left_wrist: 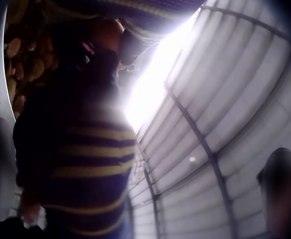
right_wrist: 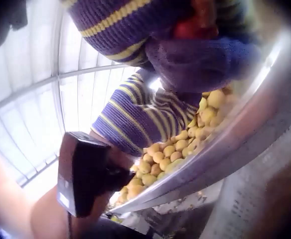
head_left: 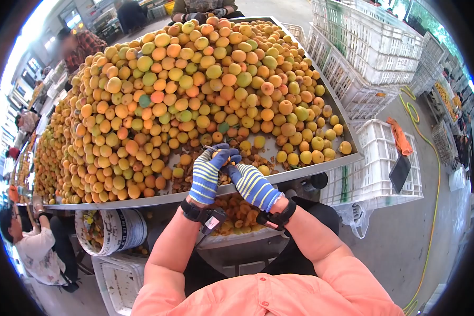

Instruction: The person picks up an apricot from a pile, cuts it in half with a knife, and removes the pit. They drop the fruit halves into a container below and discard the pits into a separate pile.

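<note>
Both hands wear blue-and-white striped knit gloves and meet over the near edge of a metal table [head_left: 142,202] heaped with apricots [head_left: 195,79]. My left hand [head_left: 206,176] curls its fingers around an apricot, which shows as a reddish-orange patch [right_wrist: 197,25] between the gloves in the right wrist view. From the other side, my right hand [head_left: 254,184] pinches the same fruit, its fingertips against the left ones. The gloves hide most of the apricot. Below the hands lie brownish split apricot pieces [head_left: 181,171] on the tabletop.
Under the table edge, a container [head_left: 237,210] holds orange apricot halves. A white bucket [head_left: 113,230] with scraps stands at the left. White plastic crates [head_left: 374,47] are stacked at the right, one bearing an orange glove [head_left: 399,137]. Other people sit around the table.
</note>
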